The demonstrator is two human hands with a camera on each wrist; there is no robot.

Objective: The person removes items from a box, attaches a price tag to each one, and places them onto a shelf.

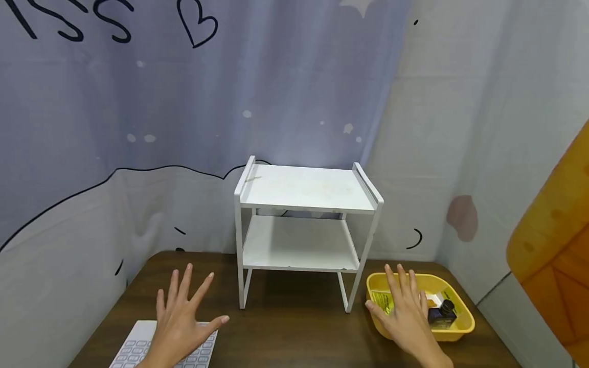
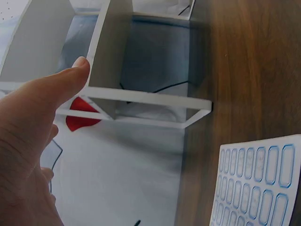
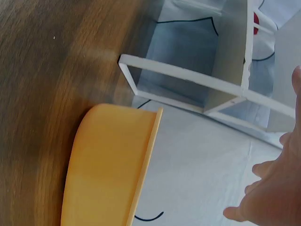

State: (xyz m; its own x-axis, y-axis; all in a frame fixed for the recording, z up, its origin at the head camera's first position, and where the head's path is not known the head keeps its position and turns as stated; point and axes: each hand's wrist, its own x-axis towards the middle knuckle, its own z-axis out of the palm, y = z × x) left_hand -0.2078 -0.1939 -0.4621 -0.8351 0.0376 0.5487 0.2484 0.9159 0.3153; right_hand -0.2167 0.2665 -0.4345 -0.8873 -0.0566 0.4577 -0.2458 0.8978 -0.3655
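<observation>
My left hand (image 1: 181, 317), fingers spread, is held over a white sheet of blue-outlined labels (image 1: 138, 343) at the table's front left. It holds nothing. In the left wrist view the label sheet (image 2: 256, 179) lies apart from the thumb. My right hand (image 1: 405, 319) hovers with straight fingers in front of and above a yellow basket (image 1: 461, 333), also empty. Inside that basket sit a dark bottle or box with a black cap (image 1: 444, 314) and a yellow-green packet (image 1: 383, 300), partly hidden by the hand. The right wrist view shows the basket's outer wall (image 3: 108, 165).
A white two-tier shelf (image 1: 301, 243) stands at the back middle of the brown wooden table (image 1: 294, 337), between the hands. Behind it hang printed curtains (image 1: 294, 87), with an orange shape (image 1: 557, 245) on the right side.
</observation>
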